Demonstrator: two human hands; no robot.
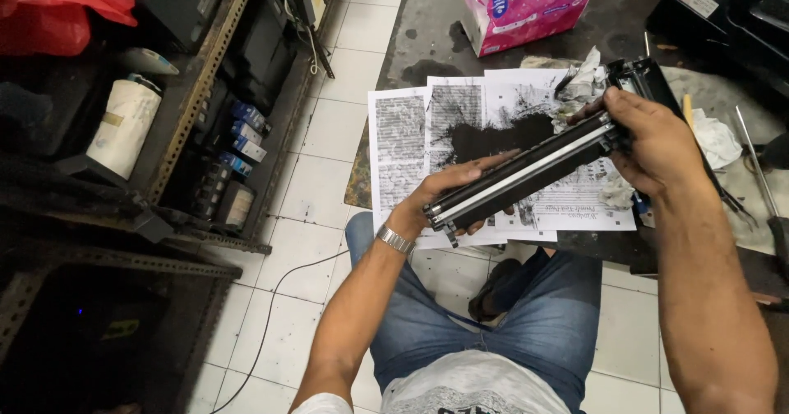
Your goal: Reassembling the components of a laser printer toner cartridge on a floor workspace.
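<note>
I hold a long black printer cartridge part with a silver strip along it, slanted over printed sheets of paper. My left hand cups its lower left end from beneath. My right hand grips the upper right end from above. A pile of black toner powder lies on the sheets just behind the part. A crumpled stained tissue rests near the right end.
A pink tissue pack stands at the table's far side. Tools and white cloth lie at the right. A metal rack with cartridges and a white roll fills the left. White floor tiles and a cable lie below.
</note>
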